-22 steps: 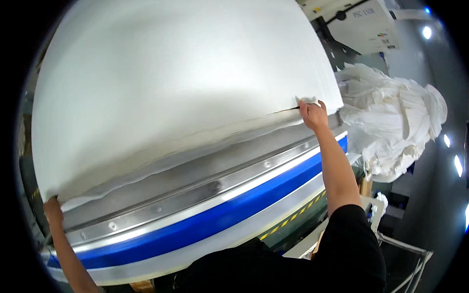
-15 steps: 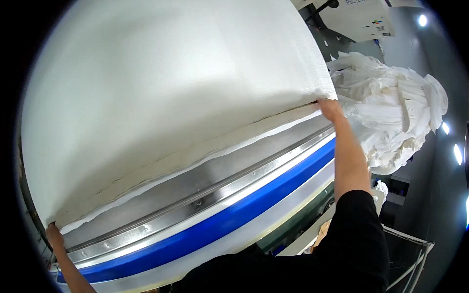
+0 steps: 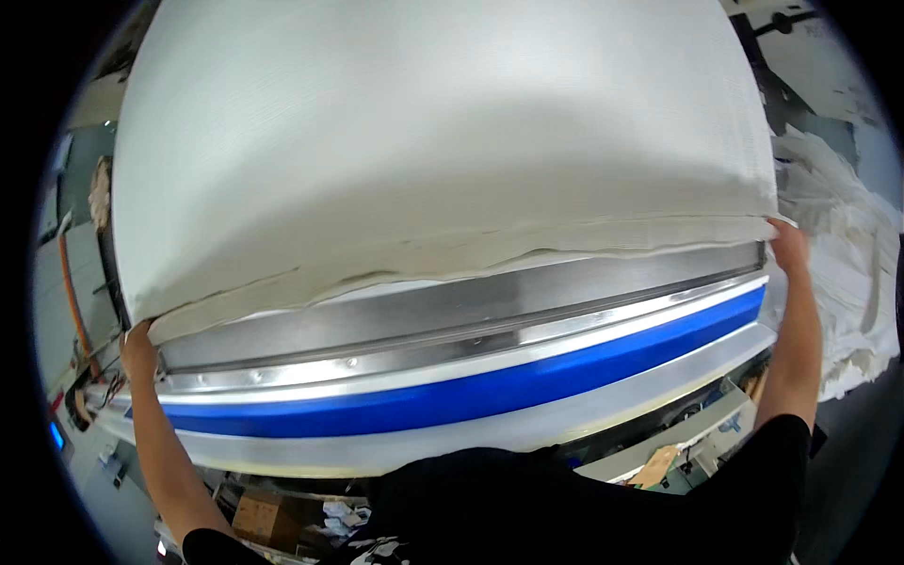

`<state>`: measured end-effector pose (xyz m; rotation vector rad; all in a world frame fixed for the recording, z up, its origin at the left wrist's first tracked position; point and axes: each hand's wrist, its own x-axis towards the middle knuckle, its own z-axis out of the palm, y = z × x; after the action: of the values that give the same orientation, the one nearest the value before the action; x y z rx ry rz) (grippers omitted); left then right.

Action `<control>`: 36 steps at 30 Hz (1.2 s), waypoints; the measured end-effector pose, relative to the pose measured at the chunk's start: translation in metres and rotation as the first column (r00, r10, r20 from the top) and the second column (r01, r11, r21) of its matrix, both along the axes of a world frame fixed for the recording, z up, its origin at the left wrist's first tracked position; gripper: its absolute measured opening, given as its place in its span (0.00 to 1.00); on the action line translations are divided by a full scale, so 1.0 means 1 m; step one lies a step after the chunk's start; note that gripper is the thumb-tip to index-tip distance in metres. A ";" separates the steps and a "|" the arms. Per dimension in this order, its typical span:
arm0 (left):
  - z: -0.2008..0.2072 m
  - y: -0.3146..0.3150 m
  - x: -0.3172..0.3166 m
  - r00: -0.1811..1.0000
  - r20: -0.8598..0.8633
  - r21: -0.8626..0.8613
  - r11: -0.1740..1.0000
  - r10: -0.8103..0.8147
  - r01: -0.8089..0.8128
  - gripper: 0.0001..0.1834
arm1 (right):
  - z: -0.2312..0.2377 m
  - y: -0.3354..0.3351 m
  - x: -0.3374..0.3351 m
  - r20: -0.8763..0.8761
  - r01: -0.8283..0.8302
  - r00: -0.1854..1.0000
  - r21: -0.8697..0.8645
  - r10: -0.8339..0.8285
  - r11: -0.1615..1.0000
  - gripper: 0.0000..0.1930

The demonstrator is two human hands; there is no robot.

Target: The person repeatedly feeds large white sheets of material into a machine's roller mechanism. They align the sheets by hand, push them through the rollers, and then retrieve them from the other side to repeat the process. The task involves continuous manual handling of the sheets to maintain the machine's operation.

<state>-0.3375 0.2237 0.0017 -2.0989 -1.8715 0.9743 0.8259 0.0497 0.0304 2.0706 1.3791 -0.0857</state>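
White cloth [image 3: 452, 141] is the big item: spread over most of the table [image 3: 471, 285], running out of view at the top, near edge set back from the table's front edge with bare grey metal between. That edge is wavy, slightly loose mid-span, with a creased band along it; can't tell the layer count. Pile of white fabric [image 3: 847, 264] sits just beyond the table's right edge, rumpled. Blue band [image 3: 452, 400] runs along the table's front edge, shiny metal rail [image 3: 405, 351] just behind it, parallel. Cardboard box [image 3: 264, 518] below the front edge, left of centre. Orange strip [image 3: 73, 292] off past the table's left edge. Left grip [image 3: 139, 347]: closed on the cloth's near-left corner, at the table's front-left corner. Right grip [image 3: 786, 243]: fingers closed on the cloth's near-right corner, by the table's right edge. Both arms spread wide.
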 end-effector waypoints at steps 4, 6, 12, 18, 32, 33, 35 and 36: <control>0.069 -0.007 0.028 0.998 -0.008 -0.030 0.998 0.056 -0.056 0.20 | 0.063 -0.020 0.019 -0.035 -0.099 0.994 0.117 0.103 0.988 0.18; 0.099 -0.023 0.016 0.997 -0.009 -0.028 0.997 0.074 -0.075 0.20 | 0.087 -0.037 0.023 -0.094 -0.052 0.993 0.159 0.067 0.986 0.17; 0.097 -0.083 -0.031 0.999 0.022 -0.235 0.972 0.029 -0.023 0.21 | 0.081 -0.101 0.010 -0.122 -0.106 0.988 -0.081 0.096 0.991 0.17; 0.039 -0.164 -0.019 0.972 -0.235 -0.573 0.806 0.009 -0.146 0.20 | 0.041 -0.158 -0.023 -0.059 -0.106 0.994 -0.406 0.090 0.907 0.15; -0.021 -0.173 -0.012 0.843 -0.499 -0.453 0.770 0.199 -0.450 0.12 | -0.027 -0.227 0.014 0.010 -0.145 0.984 -0.539 0.178 0.830 0.09; -0.013 -0.173 -0.012 0.807 -0.518 -0.319 0.810 0.285 -0.491 0.13 | -0.027 -0.228 0.014 -0.023 -0.192 0.978 -0.496 0.208 0.847 0.09; 0.005 -0.158 -0.012 0.718 -0.463 -0.111 0.769 0.520 -0.629 0.15 | -0.026 -0.227 0.013 -0.045 -0.163 0.986 -0.453 0.160 0.876 0.08; 0.013 -0.155 -0.008 0.712 -0.352 0.002 0.761 0.608 -0.649 0.15 | -0.027 -0.227 0.012 -0.050 -0.172 0.985 -0.460 0.168 0.871 0.08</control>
<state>-0.3459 0.0683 0.0143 -1.1904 -2.4201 1.4994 0.8376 -0.1770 0.0039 1.5477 1.3805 -0.3186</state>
